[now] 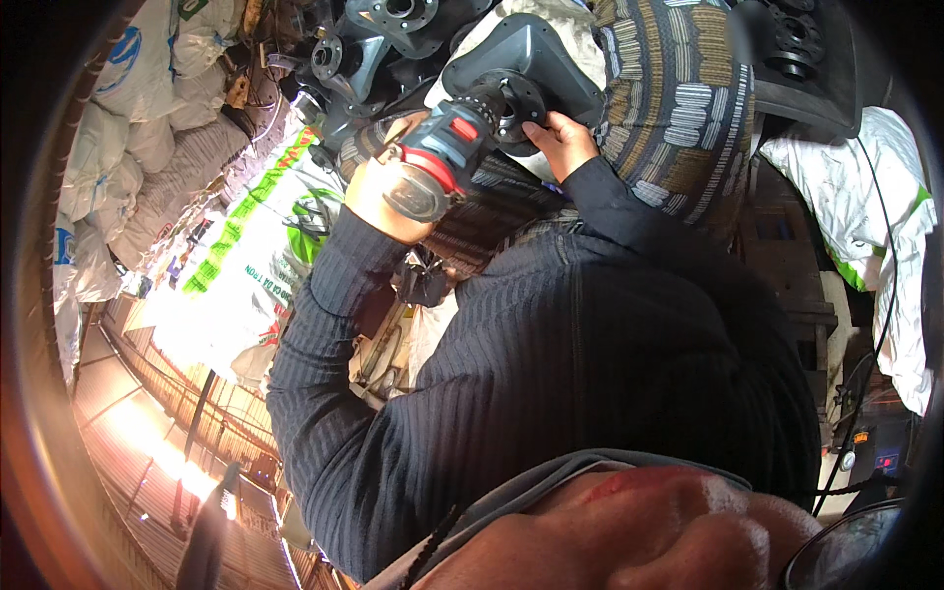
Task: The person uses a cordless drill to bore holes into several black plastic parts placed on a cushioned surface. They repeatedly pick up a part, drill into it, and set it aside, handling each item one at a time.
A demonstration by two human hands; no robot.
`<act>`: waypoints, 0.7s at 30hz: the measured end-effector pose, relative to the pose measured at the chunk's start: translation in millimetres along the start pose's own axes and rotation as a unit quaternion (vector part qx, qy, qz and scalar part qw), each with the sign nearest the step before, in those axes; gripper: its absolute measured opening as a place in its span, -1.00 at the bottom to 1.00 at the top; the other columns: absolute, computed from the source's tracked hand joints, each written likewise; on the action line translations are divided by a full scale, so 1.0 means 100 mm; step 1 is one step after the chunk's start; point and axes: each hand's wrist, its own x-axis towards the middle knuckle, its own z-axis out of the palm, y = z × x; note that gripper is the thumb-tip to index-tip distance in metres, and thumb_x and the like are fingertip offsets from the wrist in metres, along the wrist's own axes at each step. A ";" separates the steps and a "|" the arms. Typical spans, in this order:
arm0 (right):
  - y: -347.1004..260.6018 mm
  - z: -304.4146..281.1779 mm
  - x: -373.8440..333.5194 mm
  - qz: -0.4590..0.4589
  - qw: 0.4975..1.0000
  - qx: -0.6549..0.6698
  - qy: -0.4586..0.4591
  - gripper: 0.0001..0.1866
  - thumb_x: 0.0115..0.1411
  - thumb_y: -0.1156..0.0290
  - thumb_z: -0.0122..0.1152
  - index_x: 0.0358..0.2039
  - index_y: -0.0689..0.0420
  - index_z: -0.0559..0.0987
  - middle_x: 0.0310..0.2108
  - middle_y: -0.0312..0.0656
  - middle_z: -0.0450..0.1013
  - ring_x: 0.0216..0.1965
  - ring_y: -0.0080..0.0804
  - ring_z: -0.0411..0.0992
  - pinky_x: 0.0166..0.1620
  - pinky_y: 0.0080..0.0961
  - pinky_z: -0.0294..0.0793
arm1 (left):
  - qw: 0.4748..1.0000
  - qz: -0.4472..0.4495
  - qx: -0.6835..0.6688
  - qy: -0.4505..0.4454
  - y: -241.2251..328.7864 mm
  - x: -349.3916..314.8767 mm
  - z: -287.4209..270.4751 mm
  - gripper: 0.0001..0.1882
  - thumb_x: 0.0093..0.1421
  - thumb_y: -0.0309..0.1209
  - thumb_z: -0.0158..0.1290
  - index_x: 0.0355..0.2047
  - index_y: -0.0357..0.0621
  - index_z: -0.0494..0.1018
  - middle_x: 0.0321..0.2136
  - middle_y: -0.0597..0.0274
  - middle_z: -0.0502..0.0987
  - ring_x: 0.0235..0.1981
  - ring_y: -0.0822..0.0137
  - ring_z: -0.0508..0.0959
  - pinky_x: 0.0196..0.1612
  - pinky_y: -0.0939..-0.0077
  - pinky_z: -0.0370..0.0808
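My left hand [372, 202] is wrapped around a cordless drill [438, 147] with a blue-grey and red body. The drill's chuck points up and to the right, against the round flange of a black flanged part [511, 59]. That part has a wide, roughly square base with rounded corners, and it rests between my legs. On the flange's right edge, the thumb and fingers of my right hand [565, 145] grip the rim beside a small hole. The drill covers the tip of the tool and part of the flange.
More black flanged parts [369, 54] are piled beyond, at the upper left. Another black part [796, 69] lies at the upper right. White sacks [123, 147] are stacked along the left, and a white and green bag [265, 236] stands close by. A black cable [890, 265] hangs at the right.
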 end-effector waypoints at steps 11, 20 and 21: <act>-0.07 0.01 -0.03 -0.007 1.000 0.025 -0.001 -0.80 0.12 0.38 0.13 -0.35 0.29 0.47 -0.51 -0.22 0.48 -0.48 -0.67 0.34 -0.39 -0.62 0.34 | 0.989 0.037 0.143 -0.028 -0.19 0.05 0.23 -0.53 0.04 -0.16 -0.01 -0.06 -0.09 0.30 -0.20 0.15 0.48 -0.25 0.25 0.50 -0.17 0.38 0.46; -0.02 -0.11 0.09 -0.022 0.974 -0.225 -0.030 -0.75 0.09 0.28 0.19 -0.38 0.23 0.50 -0.58 -0.32 0.44 -0.52 -0.67 0.31 -0.41 -0.65 0.30 | 0.983 -0.021 -0.090 0.161 0.14 -0.57 0.51 -0.59 -0.02 -0.31 0.12 -0.14 -0.13 0.38 -0.28 0.10 0.51 -0.23 0.20 0.52 -0.17 0.33 0.44; -0.03 -0.13 0.10 -0.069 0.964 -0.256 -0.028 -0.74 0.09 0.25 0.20 -0.38 0.22 0.50 -0.60 -0.34 0.42 -0.52 -0.67 0.31 -0.40 -0.65 0.30 | 0.986 -0.048 -0.071 0.144 0.19 -0.70 0.61 -0.57 -0.03 -0.30 0.12 -0.13 -0.13 0.37 -0.30 0.07 0.51 -0.21 0.19 0.51 -0.16 0.34 0.44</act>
